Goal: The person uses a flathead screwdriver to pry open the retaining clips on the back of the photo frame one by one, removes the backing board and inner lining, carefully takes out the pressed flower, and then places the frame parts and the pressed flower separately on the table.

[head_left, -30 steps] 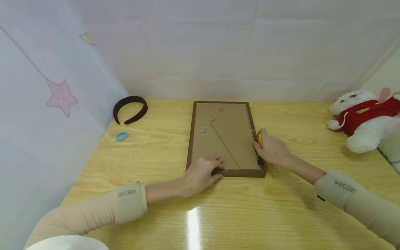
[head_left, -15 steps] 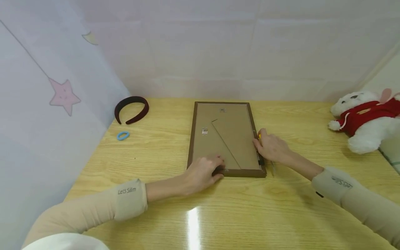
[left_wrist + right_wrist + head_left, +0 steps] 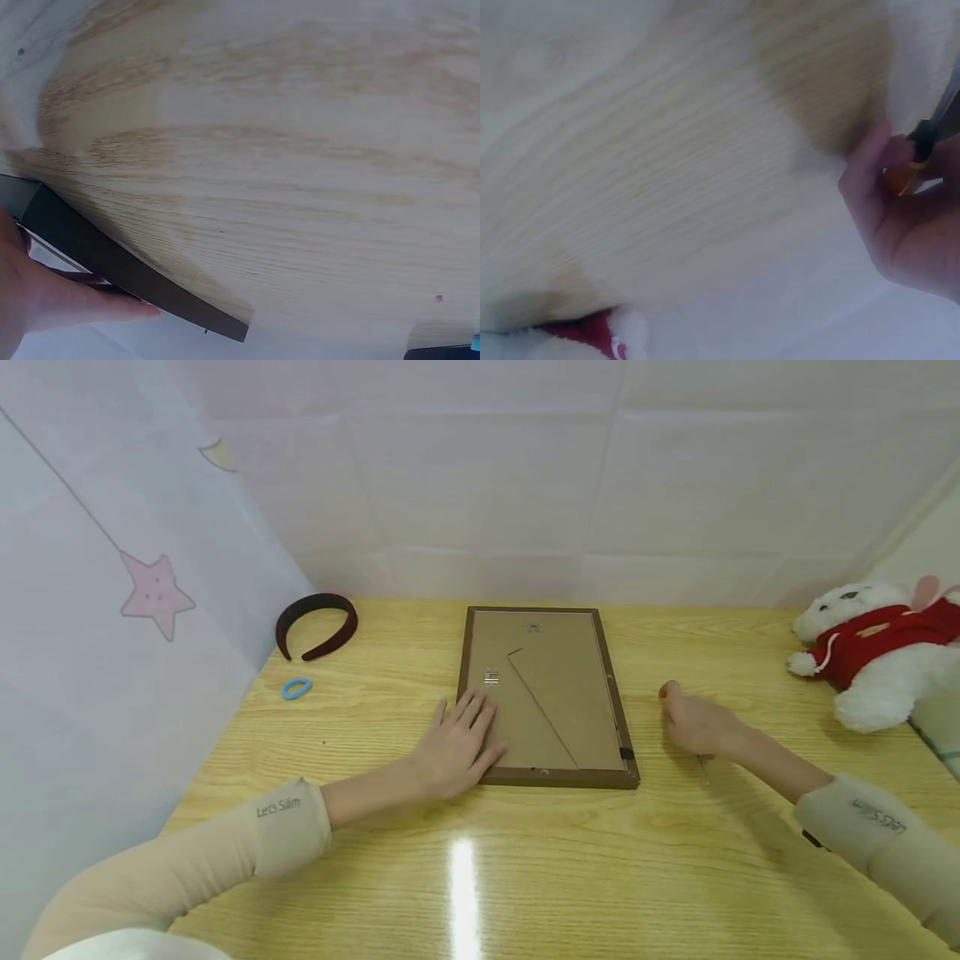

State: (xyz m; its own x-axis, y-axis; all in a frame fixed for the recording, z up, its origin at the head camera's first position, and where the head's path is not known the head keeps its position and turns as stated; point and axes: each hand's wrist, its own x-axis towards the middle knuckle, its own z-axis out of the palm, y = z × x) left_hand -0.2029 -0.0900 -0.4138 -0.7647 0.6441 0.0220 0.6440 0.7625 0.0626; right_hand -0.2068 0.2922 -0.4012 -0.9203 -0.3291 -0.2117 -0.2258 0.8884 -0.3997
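A brown picture frame (image 3: pixel 555 693) lies face down on the table, its tan back panel with a stand flap and metal hangers turned up. A small black tab (image 3: pixel 627 753) sits at its lower right edge. My left hand (image 3: pixel 453 747) rests with straight fingers on the frame's lower left part; the left wrist view shows its dark side edge (image 3: pixel 135 262) beside the fingers. Right of the frame and apart from it, my right hand (image 3: pixel 697 722) grips a screwdriver (image 3: pixel 924 139) with a yellow and black handle. Its metal shaft points down toward the table.
On the wooden table (image 3: pixel 375 877), a dark headband (image 3: pixel 318 602) and a blue hair tie (image 3: pixel 287 692) lie at the left. A white plush toy (image 3: pixel 873 702) in a red sweater lies at the far right. A pale cloth wall (image 3: pixel 487 485) closes off the back.
My right hand has moved right, away from the frame's edge, with the screwdriver. My left hand has shifted from the frame's bottom edge to its lower left side, and its fingers have straightened.
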